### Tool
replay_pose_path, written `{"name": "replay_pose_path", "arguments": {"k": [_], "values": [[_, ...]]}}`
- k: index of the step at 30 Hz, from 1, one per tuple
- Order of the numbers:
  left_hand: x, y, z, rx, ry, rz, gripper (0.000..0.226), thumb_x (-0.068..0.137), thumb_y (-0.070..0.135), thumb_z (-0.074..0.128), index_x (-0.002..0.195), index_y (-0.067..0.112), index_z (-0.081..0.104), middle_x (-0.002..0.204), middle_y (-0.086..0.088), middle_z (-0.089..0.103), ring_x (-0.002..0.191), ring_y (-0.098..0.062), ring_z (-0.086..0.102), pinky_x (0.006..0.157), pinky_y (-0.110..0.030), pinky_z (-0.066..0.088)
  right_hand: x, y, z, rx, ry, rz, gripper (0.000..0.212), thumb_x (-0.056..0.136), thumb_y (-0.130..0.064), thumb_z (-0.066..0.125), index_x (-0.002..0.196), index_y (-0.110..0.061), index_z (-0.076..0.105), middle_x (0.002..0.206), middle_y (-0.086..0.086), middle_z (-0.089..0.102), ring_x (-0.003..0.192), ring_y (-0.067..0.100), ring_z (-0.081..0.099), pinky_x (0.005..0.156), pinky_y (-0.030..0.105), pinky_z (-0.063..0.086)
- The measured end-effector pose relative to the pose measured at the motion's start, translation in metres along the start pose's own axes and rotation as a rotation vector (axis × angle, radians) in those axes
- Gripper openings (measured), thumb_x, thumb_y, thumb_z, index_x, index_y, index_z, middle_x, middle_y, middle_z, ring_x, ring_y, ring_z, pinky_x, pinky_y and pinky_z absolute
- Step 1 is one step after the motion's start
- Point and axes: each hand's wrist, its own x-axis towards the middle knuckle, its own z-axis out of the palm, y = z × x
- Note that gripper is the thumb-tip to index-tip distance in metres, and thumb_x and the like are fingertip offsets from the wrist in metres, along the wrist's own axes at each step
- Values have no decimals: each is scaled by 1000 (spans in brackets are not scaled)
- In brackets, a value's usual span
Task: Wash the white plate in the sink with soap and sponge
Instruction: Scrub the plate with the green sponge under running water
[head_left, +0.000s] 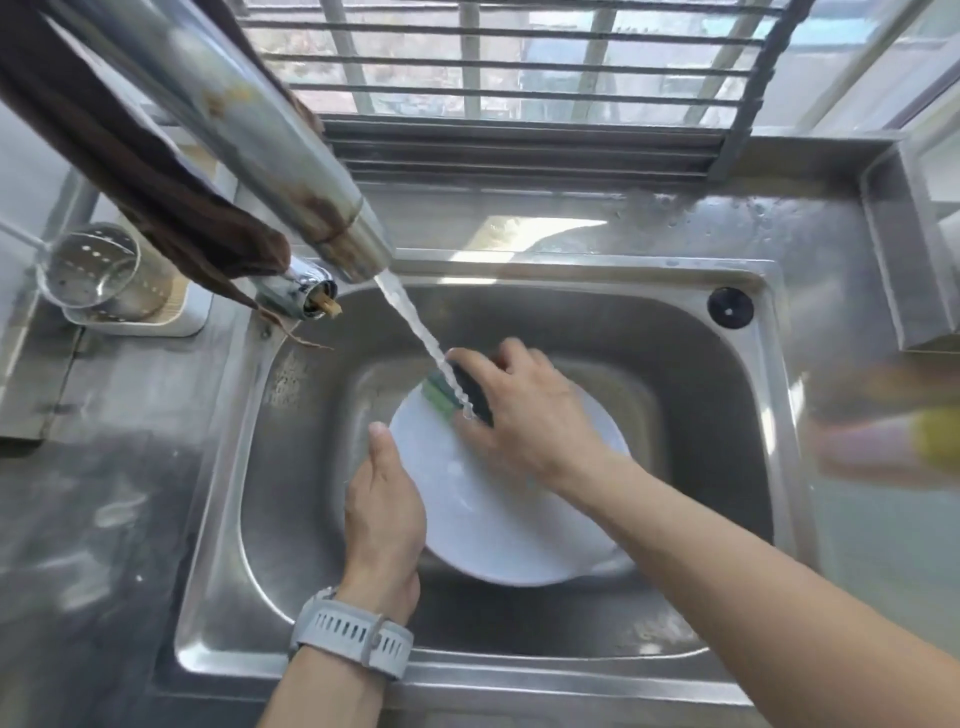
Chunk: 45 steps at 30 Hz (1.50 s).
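Washing looks midway: over the steel sink (691, 364), the left hand (382, 512) clamps the white plate (498, 519) by its left rim while the right hand (524, 410) pinches the green sponge (441, 395) against its far edge under the tap stream (415, 327), with rinsing apparently left.

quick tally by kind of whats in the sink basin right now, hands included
plate: 1, white, held tilted in the sink
sponge: 1, green and dark, pressed to the plate's far edge
hands: 2, left hand gripping the plate's rim, right hand holding the sponge
water stream: 1, landing on the sponge
total: 5
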Motion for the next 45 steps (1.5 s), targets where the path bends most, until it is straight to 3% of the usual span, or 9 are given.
{"name": "replay_pose_path", "arguments": {"k": [5,9,12,18,23,33,39,42,45], "values": [[-3,15,-3,-5,-13,45,55,106,59,31,134,25,64,124,1,70,116,-24,65,107,-46,52,-50,48,-25,-181,-48,150,58,87,-53,53,141,-37,42,114,2,47,105,26,49,88,41,50],[-9,17,7,-16,-67,26,54,107,56,28,126,22,65,115,2,70,107,-17,65,91,-33,51,-97,0,-30,75,-213,44,57,87,-53,53,141,-45,36,112,-8,42,102,14,46,88,28,47],[-9,13,8,-27,-80,-19,60,105,61,30,121,19,69,115,1,72,109,-18,67,97,-38,54,-57,-21,-12,136,-120,-60,50,89,-50,55,136,-43,41,109,-4,46,100,19,49,82,35,49],[-6,17,3,-142,-118,-48,54,103,64,34,128,27,65,124,2,73,116,-24,68,106,-48,53,-30,38,-21,-149,-26,214,53,89,-53,53,138,-36,43,112,5,49,103,29,52,83,43,52],[-6,15,11,-141,-135,-78,72,95,75,33,130,21,67,124,-2,74,115,-25,70,103,-49,55,-103,-13,-28,105,-208,81,57,87,-56,53,140,-47,32,110,-10,41,103,13,47,87,28,48],[-7,16,0,-179,-118,-81,53,102,62,42,128,24,69,118,2,77,111,-25,72,103,-49,56,-35,41,-35,-91,50,286,57,85,-52,60,139,-41,44,110,1,49,103,26,52,85,40,50],[4,5,-4,15,-121,-85,14,104,32,56,109,29,69,106,1,78,101,-26,74,91,-50,62,-82,49,-82,1062,179,658,25,92,-31,64,115,-40,66,99,2,71,76,16,68,68,36,50],[9,-3,-12,-2,-199,-204,20,103,16,57,123,19,62,114,-4,75,99,-26,72,85,-43,62,-82,49,-83,1543,155,723,35,91,-24,52,121,-13,66,88,8,70,66,21,65,64,35,45],[10,3,-21,-71,-315,-383,35,100,-3,51,128,17,56,110,-13,70,74,-22,71,49,-23,55,-73,50,-78,1702,56,608,58,79,-20,46,133,-3,57,98,17,67,70,30,67,70,37,45]]}}
